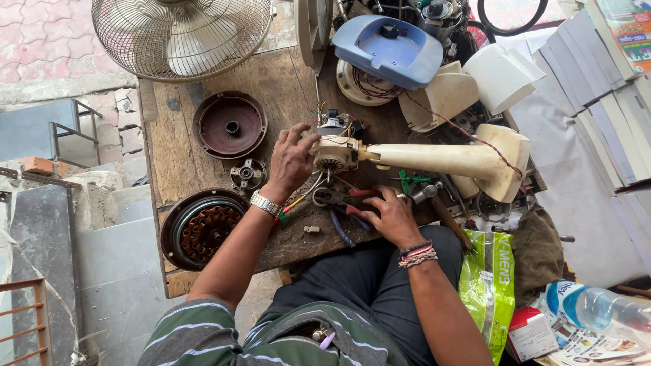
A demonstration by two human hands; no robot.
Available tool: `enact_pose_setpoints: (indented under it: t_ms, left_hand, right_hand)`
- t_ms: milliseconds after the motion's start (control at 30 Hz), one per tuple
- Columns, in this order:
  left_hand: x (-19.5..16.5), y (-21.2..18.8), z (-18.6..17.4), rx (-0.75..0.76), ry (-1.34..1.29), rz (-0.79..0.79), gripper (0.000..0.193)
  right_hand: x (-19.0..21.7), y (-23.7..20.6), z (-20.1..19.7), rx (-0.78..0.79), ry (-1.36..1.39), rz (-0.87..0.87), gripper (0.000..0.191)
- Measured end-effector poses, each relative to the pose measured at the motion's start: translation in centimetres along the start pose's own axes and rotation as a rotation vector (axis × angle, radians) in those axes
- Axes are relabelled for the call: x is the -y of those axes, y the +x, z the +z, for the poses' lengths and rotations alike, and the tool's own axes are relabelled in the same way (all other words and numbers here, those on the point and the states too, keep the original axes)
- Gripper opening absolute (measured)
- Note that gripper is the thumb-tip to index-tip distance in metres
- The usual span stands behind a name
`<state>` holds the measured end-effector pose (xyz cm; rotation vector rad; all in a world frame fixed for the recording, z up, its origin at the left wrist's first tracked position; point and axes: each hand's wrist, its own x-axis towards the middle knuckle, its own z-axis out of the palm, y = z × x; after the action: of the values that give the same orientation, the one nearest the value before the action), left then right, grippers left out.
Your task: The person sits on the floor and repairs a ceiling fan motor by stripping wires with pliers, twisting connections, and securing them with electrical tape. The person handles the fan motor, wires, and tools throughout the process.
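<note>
A wire fan guard (182,37) lies at the far edge of the wooden workbench (178,146), with a round brown motor cover (230,125) near it and a stator ring (201,229) closer in; a green bag (489,285) and plastic bottle (597,306) lie well apart on the right
</note>
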<state>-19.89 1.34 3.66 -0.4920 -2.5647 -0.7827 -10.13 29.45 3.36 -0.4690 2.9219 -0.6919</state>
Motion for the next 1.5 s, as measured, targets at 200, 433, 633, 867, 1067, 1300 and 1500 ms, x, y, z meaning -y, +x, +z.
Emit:
enact_pose_setpoints:
  t_ms: [200, 433, 633, 867, 1067, 1300, 1500]
  left_hand:
    - [0.4, 1.9, -0.6, 0.176, -0.178, -0.184, 0.03]
    - [0.3, 2.1, -0.5, 0.067, -0.268, -0.202, 0.044]
    - [0.1, 1.6, 0.7, -0.034, -0.244, -0.198, 0.061]
    - [-0.8, 1.4, 0.4, -0.01, -0.121, -0.117, 0.041]
    - [-1.3, 0.5, 0.2, -0.103, -0.068, -0.031, 0.019]
    - [1.2, 4.3, 0.2, -0.176, -0.344, -0.418, 0.022]
    - [2.6, 11.2, 2.3, -0.069, -0.194, 0.064, 0.017]
  right_hand:
    - [0.2, 0.3, -0.1, -0.157, 0.058, -0.069, 0.022]
    - [2.7, 1.2, -2.3, -0.451, 0.231, -0.19, 0.023]
    - [4.6, 7.8, -3.3, -0.615, 0.175, -0.293, 0.023]
    - [6.6, 15.8, -3.2, -0.647, 0.064, -0.328, 0.035]
    - [5.7, 19.9, -2.5, -0.559, 0.468, -0.04, 0.021]
    - [2.2, 22.7, -1.0, -0.428, 1.03, 0.304, 0.018]
    - [1.7, 22.8, 0.0, -0.414, 0.89, 0.231, 0.015]
